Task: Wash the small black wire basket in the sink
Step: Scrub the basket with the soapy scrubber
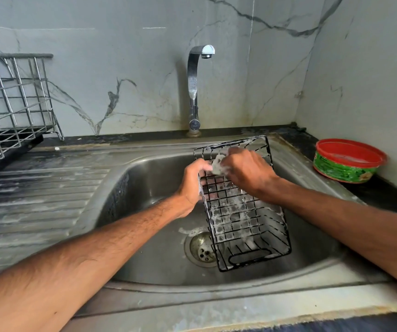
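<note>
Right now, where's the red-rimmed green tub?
In the head view, the tub sits on the dark counter at the far right, just past the right rim of the sink, near the side wall.

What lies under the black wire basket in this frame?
Beneath the lower left corner of the black wire basket, the drain strainer shows on the sink floor. Soap suds on the mesh blur the rest beneath it.
</note>
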Motion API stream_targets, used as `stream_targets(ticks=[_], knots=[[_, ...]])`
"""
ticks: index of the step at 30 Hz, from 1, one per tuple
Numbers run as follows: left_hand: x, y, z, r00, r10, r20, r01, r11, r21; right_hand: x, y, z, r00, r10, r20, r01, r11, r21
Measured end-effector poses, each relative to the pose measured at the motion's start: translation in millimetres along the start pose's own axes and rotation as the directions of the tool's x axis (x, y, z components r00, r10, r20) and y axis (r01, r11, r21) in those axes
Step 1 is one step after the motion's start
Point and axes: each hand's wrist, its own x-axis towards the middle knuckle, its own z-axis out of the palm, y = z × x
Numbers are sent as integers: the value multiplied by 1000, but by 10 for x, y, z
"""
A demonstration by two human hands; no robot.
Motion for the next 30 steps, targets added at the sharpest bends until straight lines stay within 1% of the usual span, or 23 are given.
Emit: stream_targets(ticks=[3, 5, 6, 7, 9, 10, 11, 12, 14, 15, 18, 20, 22, 23, 24, 25, 26, 28, 30], knots=[[2, 18, -2, 1000, -6, 10, 5, 999, 33, -14, 1, -15, 998, 41, -49, -44, 998, -44], [11, 18, -1, 1000, 25, -16, -24, 997, 75, -9, -47, 44, 999, 24, -26, -23, 1000, 10], [11, 17, 9, 999, 45, -28, -42, 996, 83, -10, -90, 74, 1000, -6, 23, 5, 999, 45], [-7, 30, 26, 998, 58, -39, -55, 996, 73, -20, -136, 105, 995, -72, 75, 65, 994, 92], [-18, 29, 28, 997, 28, -65, -24, 997, 70, -49, -222, 170, 953, -214, 216, 171, 964, 202], [-12, 11, 24, 998, 3, -61, 3, 995, 95, -76, -262, 177, 916, -243, 318, 175, 958, 228], [3, -9, 14, 998, 0, -65, 7, 994, 110, -95, -266, 196, 889, -246, 385, 166, 959, 230], [0, -3, 20, 998, 7, -64, 1, 992, 125, -89, -244, 202, 890, -223, 397, 151, 967, 205], [-20, 29, 25, 997, 31, -64, -21, 987, 156, -37, -169, 167, 938, -157, 310, 111, 981, 159], [-27, 47, 30, 996, 64, -66, -51, 983, 179, -9, -131, 126, 964, -126, 234, 98, 987, 127], [-53, 66, 56, 992, 120, -24, -110, 962, 250, 33, -37, -9, 998, -57, 31, 57, 998, -19], [-63, 67, 63, 989, 148, 15, -145, 944, 296, 30, -14, -29, 999, -35, -33, 32, 996, -81], [-79, 75, 71, 987, 159, 31, -162, 942, 295, 16, -57, 8, 999, -47, -21, 45, 995, -90], [-79, 73, 71, 986, 164, 30, -166, 942, 291, 0, -99, 34, 996, -86, -1, 86, 994, -60], [-72, 68, 71, 986, 162, 27, -163, 945, 284, -15, -144, 90, 991, -127, 51, 127, 992, -1], [-74, 71, 72, 987, 157, 26, -158, 952, 261, -31, -195, 136, 978, -168, 125, 164, 986, 38], [-76, 74, 59, 988, 151, 24, -152, 957, 247, -49, -242, 184, 959, -181, 220, 172, 983, 61], [-66, 72, 30, 994, 107, 14, -108, 973, 206, -112, -282, 239, 897, -209, 389, 172, 977, 127], [-58, 62, 11, 997, 80, 14, -81, 975, 208, -167, -251, 254, 834, -245, 495, 183, 968, 172]])
